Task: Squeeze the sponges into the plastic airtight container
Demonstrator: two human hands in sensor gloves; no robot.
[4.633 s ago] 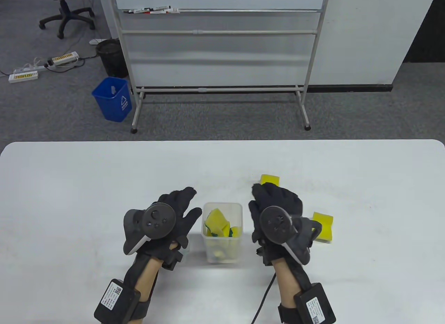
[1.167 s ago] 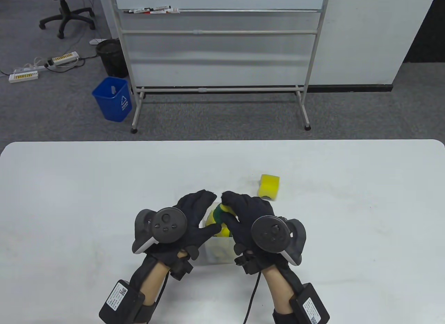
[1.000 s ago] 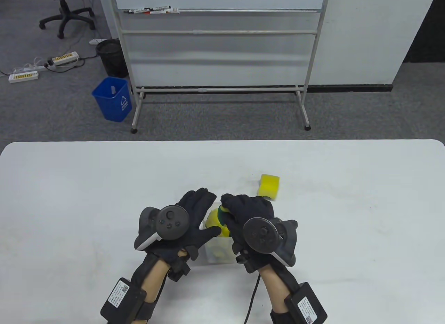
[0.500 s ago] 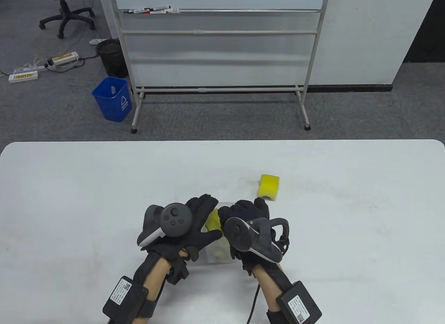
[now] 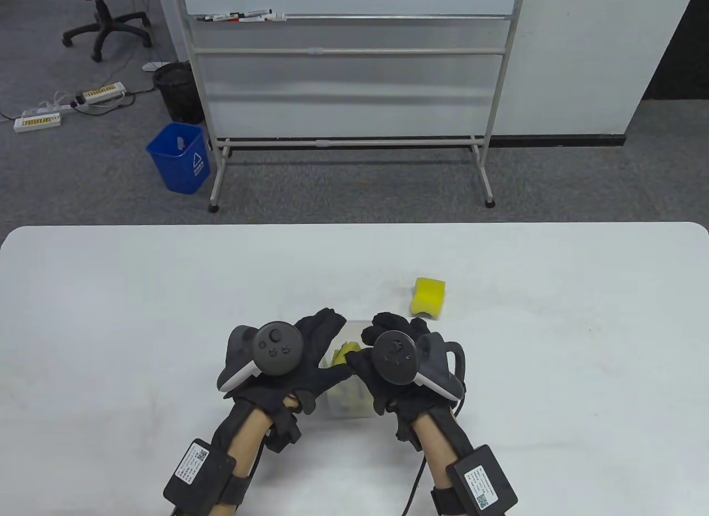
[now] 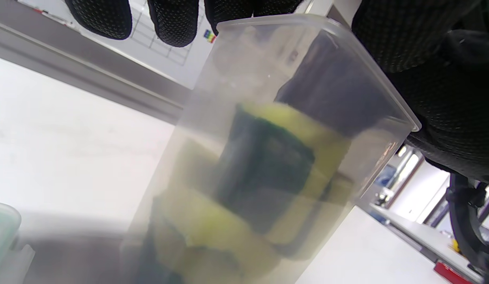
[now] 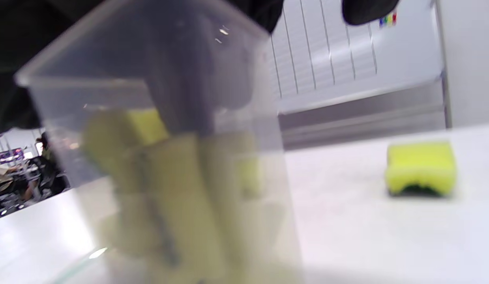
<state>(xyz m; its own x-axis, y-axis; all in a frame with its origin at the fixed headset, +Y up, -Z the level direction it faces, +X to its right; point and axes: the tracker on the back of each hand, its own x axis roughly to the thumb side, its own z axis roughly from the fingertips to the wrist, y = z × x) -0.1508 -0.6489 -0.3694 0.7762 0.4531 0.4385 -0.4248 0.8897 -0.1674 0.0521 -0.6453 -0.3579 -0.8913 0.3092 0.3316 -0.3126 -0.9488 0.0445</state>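
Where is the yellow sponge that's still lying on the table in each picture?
Table view: the loose sponge lies on the white table, up and right of both hands.
Left wrist view: not in it.
Right wrist view: it sits at the right edge, right of the clear container.
Shared landmark: the clear container, near the middle of all three views.

Table cam high above my desk, looking down and out to whiteboard [image 5: 349,61]. Both my wrist cams low, right up against plastic container [image 6: 276,165], tilted upward; loose sponge [image 7: 421,169] shared with table cam.
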